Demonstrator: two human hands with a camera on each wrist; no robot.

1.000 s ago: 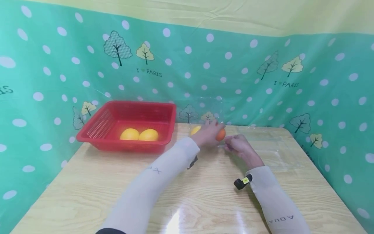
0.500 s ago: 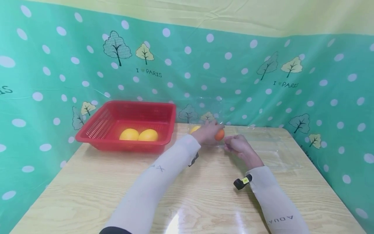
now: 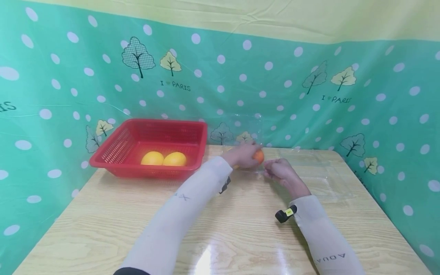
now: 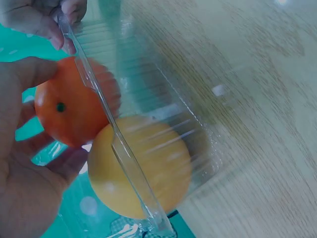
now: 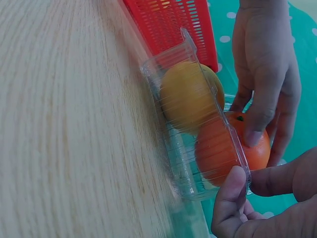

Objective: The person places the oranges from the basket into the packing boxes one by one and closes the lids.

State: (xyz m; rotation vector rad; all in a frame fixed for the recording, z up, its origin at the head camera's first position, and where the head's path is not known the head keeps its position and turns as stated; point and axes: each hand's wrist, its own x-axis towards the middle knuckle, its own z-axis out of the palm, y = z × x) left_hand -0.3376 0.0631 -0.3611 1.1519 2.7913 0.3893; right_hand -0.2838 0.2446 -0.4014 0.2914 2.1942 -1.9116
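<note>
A clear plastic clamshell box [image 5: 184,163] lies on the wooden table [image 3: 137,214] near the back wall. It holds a yellow fruit [image 5: 187,94] and a deep orange fruit [image 4: 67,111]. My left hand [image 3: 248,154] reaches into the box and grips the orange fruit [image 3: 259,156], with its fingers [image 5: 262,94] curled over the top. My right hand [image 3: 275,170] sits just to the right and pinches the box's thin rim [image 4: 99,106] between thumb [image 5: 230,198] and fingers. In the head view the left hand hides the yellow fruit.
A red perforated basket [image 3: 113,151] stands at the back left of the table with two yellow fruits [image 3: 163,158] in it. Clear plastic [image 3: 319,179] lies flat on the table to the right of my hands. A teal dotted cloth wall encloses the back and sides.
My left hand has closed further over the orange fruit and shifted slightly, so the yellow fruit beside it no longer shows in the head view. The right hand has kept its pinch.
</note>
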